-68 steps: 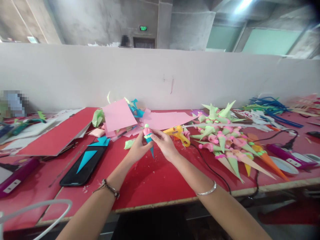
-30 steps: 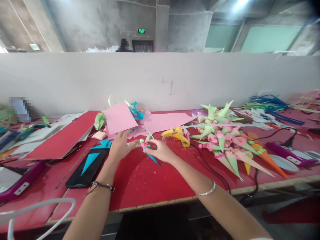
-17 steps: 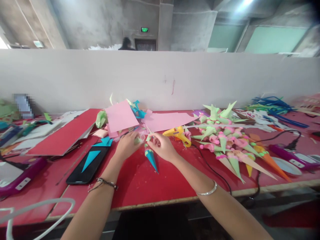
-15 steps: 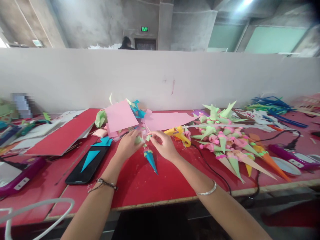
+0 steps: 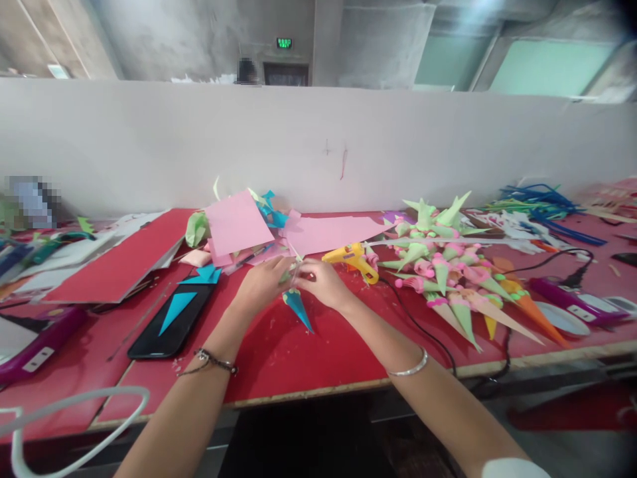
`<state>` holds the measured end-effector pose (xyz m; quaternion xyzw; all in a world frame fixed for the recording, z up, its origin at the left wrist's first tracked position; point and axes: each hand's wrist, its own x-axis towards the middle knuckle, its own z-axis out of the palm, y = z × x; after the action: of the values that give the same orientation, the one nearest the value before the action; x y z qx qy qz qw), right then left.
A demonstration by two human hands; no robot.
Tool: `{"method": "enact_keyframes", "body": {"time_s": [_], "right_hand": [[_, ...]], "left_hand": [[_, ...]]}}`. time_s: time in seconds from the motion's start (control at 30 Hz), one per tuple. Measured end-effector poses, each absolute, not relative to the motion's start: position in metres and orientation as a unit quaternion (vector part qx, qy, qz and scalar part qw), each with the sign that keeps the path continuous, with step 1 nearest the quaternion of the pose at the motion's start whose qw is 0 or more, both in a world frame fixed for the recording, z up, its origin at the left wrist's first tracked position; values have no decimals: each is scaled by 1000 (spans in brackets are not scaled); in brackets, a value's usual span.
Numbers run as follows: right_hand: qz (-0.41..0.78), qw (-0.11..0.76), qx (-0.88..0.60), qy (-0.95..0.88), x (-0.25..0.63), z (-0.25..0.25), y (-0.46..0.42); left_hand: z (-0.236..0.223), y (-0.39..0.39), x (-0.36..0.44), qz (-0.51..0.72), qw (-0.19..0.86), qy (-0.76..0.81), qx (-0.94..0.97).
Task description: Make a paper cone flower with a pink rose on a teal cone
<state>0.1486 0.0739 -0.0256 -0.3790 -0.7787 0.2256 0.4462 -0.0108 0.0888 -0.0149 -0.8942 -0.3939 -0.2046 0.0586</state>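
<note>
My left hand (image 5: 266, 284) is closed, its fingertips pinching a small pale green paper piece (image 5: 288, 273) that they mostly cover. Right beside it, my right hand (image 5: 318, 282) is also closed in a pinch; what lies between its fingertips is too small and hidden to make out. The two hands' fingertips meet or nearly meet. Just below them a blue paper cone (image 5: 298, 311) with pale green trim at its wide end lies on the red table, its point toward me. A yellow glue gun (image 5: 354, 260) lies just right of my right hand.
Many green, pink and orange paper cones (image 5: 455, 272) are heaped at the right. Pink paper sheets (image 5: 239, 226) lie behind my hands. A black phone (image 5: 166, 332) with blue paper on it is at the left. Purple power strips (image 5: 572, 302) and a black cord (image 5: 423, 323) lie about.
My right hand has moved left, bringing its fingertips against or very near my left hand's. The whole view has shifted slightly upward. The blue cone stays on the table.
</note>
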Motion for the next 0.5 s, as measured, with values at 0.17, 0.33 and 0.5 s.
{"method": "enact_keyframes", "body": {"time_s": [0.17,0.33,0.5], "right_hand": [[233,442,-380,-778,146,-25,74],[230,458,-373,-774,143,-26,73],[226,470,-367,-770,141,-28,71]], "left_hand": [[-13,87,-10,-204,73,-386,-897],[-14,87,-10,-203,80,-385,-897],[-14,86,-8,-200,74,-380,-900]]}}
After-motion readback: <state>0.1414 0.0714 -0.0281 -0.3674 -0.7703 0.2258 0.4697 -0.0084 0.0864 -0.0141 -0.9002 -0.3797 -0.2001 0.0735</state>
